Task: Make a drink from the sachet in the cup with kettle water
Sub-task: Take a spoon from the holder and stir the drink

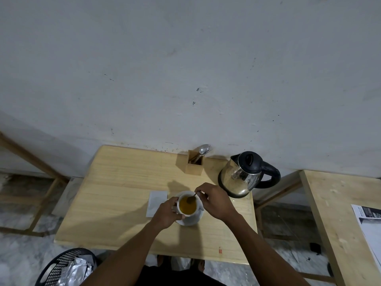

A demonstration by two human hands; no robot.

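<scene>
A white cup (197,203) full of orange-yellow drink stands on a white saucer (192,220) near the front middle of the wooden table (115,195). My left hand (167,213) grips the cup's left side. My right hand (214,200) pinches the handle of a spoon (191,198) whose bowl sits in the liquid. A steel kettle (240,175) with a black lid and handle stands to the right, just behind my right hand. A white sachet or napkin (156,203) lies flat left of the cup.
A wooden cutlery holder (193,165) with spoons stands at the wall behind the cup. A black basket (64,267) with silver wrappers sits on the floor at lower left. A second table (338,219) with printed paper (369,223) is at the right.
</scene>
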